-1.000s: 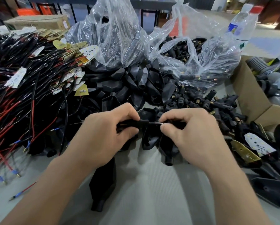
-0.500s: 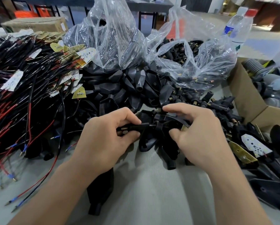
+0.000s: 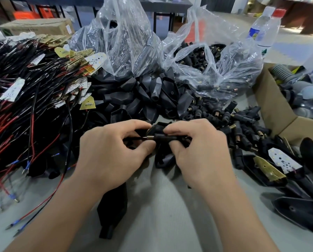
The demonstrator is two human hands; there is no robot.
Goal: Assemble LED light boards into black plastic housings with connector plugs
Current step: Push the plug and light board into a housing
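My left hand (image 3: 112, 153) pinches a thin black wire whose metal tip meets a black connector plug (image 3: 163, 137). My right hand (image 3: 199, 150) grips that plug between thumb and fingers. A black plastic housing (image 3: 113, 211) hangs below my left hand over the table. Behind my hands lies a heap of black housings (image 3: 148, 91) and loose connector plugs (image 3: 243, 124). LED boards with red and black wires (image 3: 24, 99) are piled on the left. Housings fitted with boards (image 3: 272, 166) lie at the right.
Two clear plastic bags (image 3: 126, 42) of black parts stand at the back. A cardboard box (image 3: 279, 110) sits at the right, water bottles (image 3: 264, 28) behind it. Another carton (image 3: 35, 26) is at the back left. Grey table surface (image 3: 170, 206) shows in front.
My right hand has taken hold of a connector plug and brought it to the wire tip held in my left hand; a red and a black wire now trail lower left.
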